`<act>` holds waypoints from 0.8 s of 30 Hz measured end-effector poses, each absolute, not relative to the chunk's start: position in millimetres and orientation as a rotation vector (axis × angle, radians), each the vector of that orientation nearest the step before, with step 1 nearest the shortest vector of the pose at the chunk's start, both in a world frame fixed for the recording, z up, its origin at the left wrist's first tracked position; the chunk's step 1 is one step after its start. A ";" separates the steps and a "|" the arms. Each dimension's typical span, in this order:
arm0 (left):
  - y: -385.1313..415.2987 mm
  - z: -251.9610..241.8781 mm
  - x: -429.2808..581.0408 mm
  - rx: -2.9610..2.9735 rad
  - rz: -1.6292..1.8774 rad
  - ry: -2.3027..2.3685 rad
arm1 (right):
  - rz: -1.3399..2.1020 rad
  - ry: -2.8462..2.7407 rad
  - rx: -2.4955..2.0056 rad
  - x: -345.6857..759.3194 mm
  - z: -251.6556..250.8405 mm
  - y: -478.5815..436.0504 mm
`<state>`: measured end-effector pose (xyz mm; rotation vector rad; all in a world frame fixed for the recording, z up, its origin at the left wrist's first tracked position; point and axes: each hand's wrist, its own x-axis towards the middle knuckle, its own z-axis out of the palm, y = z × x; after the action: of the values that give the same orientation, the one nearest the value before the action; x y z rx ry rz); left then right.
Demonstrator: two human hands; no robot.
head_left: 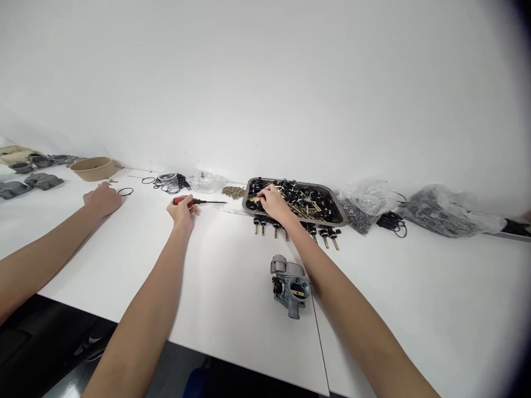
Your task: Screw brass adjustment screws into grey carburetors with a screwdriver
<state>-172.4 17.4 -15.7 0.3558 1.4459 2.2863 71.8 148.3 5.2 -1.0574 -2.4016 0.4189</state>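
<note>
My left hand (182,210) is closed around the red handle of a screwdriver (203,202), whose shaft lies on the white table (232,298) pointing right. My right hand (271,202) reaches into a metal tray (341,216) of small black and brass parts, its fingers pinched among them; what they grip is too small to name. A grey carburetor body (290,284) sits on the table near me, between my arms. A row of brass-and-black pins (326,236) lies in front of the tray.
Another person's hand (103,199) rests at the left beside a black ring (125,192). A tan bowl (93,167) and grey castings (41,179) are far left. Black O-rings (168,182), small brass pieces (233,192) and plastic bags of parts (448,213) line the wall.
</note>
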 end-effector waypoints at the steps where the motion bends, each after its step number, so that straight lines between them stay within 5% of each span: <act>1: 17.3 -15.6 -172.3 0.359 2.283 1.448 | 0.421 -2.400 -1.063 71.8 5.3 148.4; 24: 21.9 -14.0 -168.7 0.376 2.233 1.520 | 0.572 -2.124 -0.969 98.5 41.5 128.9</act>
<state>-168.7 21.9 -14.0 0.3762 1.5201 2.2328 98.5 128.9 41.5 -0.9687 -2.1238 0.5716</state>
